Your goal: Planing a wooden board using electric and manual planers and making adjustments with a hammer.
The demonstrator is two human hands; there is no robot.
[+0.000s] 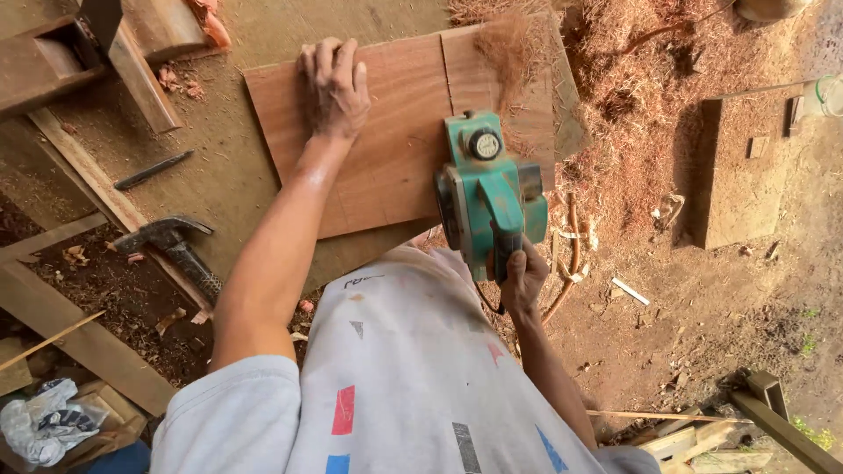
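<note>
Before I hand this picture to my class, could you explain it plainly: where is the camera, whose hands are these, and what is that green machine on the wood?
The picture comes from a camera worn on the person's head, looking straight down, so you see their own arms and pale shirt from above. The left hand lies flat on a reddish wooden board, pressing it onto the workbench. The right hand has its grip closed around the handle of a green electric planer, which sits on the board's right part. A heap of reddish wood shavings covers the ground beyond the board. On the bench to the left lie a hammer and a thin dark metal tool.
</note>
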